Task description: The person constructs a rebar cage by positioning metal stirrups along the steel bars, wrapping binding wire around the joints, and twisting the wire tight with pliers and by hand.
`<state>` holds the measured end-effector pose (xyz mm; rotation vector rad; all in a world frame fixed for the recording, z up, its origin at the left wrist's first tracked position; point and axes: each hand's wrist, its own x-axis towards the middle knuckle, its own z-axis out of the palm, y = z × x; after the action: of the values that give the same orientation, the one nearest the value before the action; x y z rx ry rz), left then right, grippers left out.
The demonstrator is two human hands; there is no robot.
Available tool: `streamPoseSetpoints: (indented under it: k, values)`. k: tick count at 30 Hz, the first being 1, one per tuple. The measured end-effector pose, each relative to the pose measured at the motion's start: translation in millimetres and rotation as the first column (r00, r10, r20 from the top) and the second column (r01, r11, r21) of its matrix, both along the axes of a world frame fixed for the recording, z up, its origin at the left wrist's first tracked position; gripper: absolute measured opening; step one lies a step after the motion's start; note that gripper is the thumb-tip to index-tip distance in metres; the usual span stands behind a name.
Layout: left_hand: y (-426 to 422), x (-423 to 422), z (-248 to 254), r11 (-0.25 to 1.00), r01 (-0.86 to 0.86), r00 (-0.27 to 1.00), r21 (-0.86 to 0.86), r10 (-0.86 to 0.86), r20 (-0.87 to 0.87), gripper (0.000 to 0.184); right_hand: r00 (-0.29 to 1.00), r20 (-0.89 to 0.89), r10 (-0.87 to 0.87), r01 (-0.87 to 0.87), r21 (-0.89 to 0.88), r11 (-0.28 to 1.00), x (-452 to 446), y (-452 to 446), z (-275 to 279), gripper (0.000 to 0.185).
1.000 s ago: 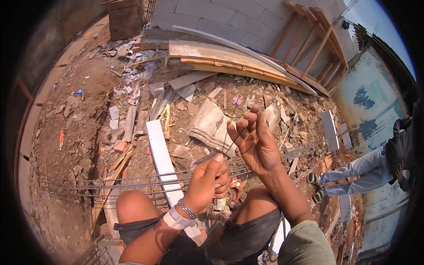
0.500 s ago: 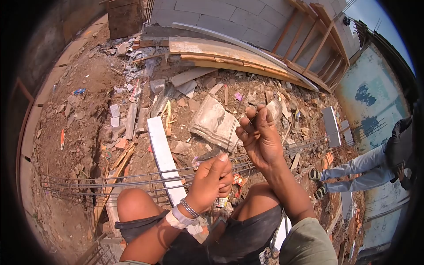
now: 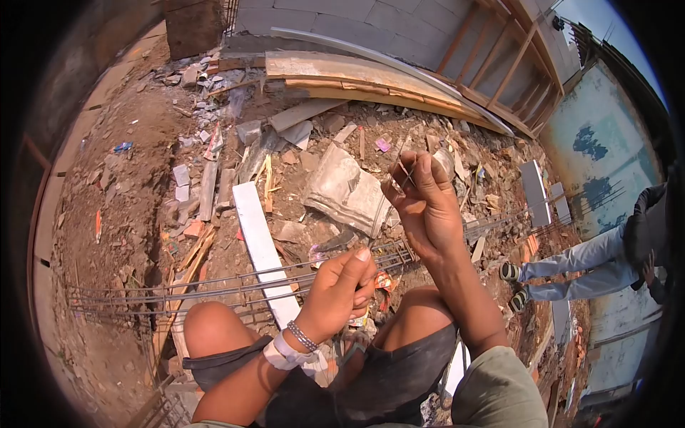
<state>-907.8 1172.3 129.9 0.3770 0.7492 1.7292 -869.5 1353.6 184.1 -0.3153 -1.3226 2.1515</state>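
My left hand (image 3: 341,289) is closed in a fist, thumb on top, just over the long steel rebar cage (image 3: 235,285). Whatever it may hold is hidden inside the fingers. My right hand (image 3: 432,210), raised higher and farther right, turns its palm side up. Its thumb and fingers are bent together in a pinch on thin wire (image 3: 407,171), whose short ends stick out at the fingertips. The rebar cage runs across in front of my knees, from the left to the far right, passing behind both hands. A white block plank (image 3: 260,235) lies beneath it.
Broken concrete (image 3: 346,189) and rubble cover the ground ahead. Long wooden boards (image 3: 357,75) lie along the block wall (image 3: 328,21), with a wooden frame (image 3: 499,64) leaning at the right. A person in light trousers (image 3: 578,264) stands at the far right.
My right hand has shifted slightly to the right and its fingers have curled in more tightly, with the wire ends turned. My left hand stays nearly in place, still closed.
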Motion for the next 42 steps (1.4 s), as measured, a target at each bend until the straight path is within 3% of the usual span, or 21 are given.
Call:
streamPoseSetpoints:
  k: [5,10,14,19,23,26,28,29,31,33,37,40,42]
  values:
    - [-1,2,-6,1.0,0.017,0.994,0.011,-0.016,-0.105,0.043,0.999,0.022,0.032,-0.031,-0.072,0.997,0,0,7,0.011]
    - [-3,7,-7,0.999,-0.012,0.982,-0.034,0.005,-0.19,0.046,0.996,-0.068,0.06,-0.066,-0.094,0.993,6,11,3,0.012]
    - [-4,14,-5,0.991,-0.118,0.932,-0.063,0.088,-0.353,0.049,0.996,-0.09,-0.001,-0.006,-0.079,0.997,5,16,10,0.012]
    - [-6,15,-6,0.979,-0.189,0.868,-0.076,0.13,-0.479,0.052,0.995,-0.086,0.051,-0.063,-0.144,0.988,5,21,7,0.01]
    - [-7,17,-7,0.978,-0.191,0.875,-0.089,0.129,-0.466,0.053,0.998,-0.057,0.019,-0.03,-0.197,0.98,5,20,6,0.009]
    - [-8,18,-10,0.982,-0.168,0.868,-0.082,0.108,-0.484,0.052,1.0,-0.008,-0.014,0.01,-0.338,0.941,4,14,13,0.009]
    - [-9,15,-13,0.982,-0.157,0.848,-0.104,0.08,-0.524,0.052,0.997,-0.007,0.073,-0.069,-0.418,0.906,6,20,9,0.011]
    - [-7,20,-14,0.992,-0.089,0.894,-0.087,0.041,-0.447,0.052,0.991,-0.024,0.134,-0.131,-0.455,0.881,7,25,6,0.012]
    - [-10,13,-17,0.996,-0.068,0.912,-0.053,0.041,-0.408,0.05,0.939,-0.153,0.309,-0.344,-0.481,0.806,5,37,-4,0.016]
    - [-7,12,-20,0.997,-0.062,0.926,0.04,0.073,-0.371,0.043,0.972,-0.048,0.231,-0.234,-0.318,0.919,9,41,-6,0.02]
    - [-8,5,-14,1.0,0.009,0.974,-0.003,-0.01,-0.225,0.043,0.96,-0.13,0.248,-0.278,-0.333,0.901,6,37,-13,0.026]
    - [6,16,-28,0.993,-0.11,0.935,0.037,0.116,-0.334,0.044,0.919,-0.27,0.288,-0.381,-0.42,0.824,3,33,-18,0.029]
    - [21,29,-40,0.974,-0.198,0.903,0.112,0.226,-0.365,0.045,0.924,-0.283,0.258,-0.382,-0.651,0.656,1,30,-9,0.029]
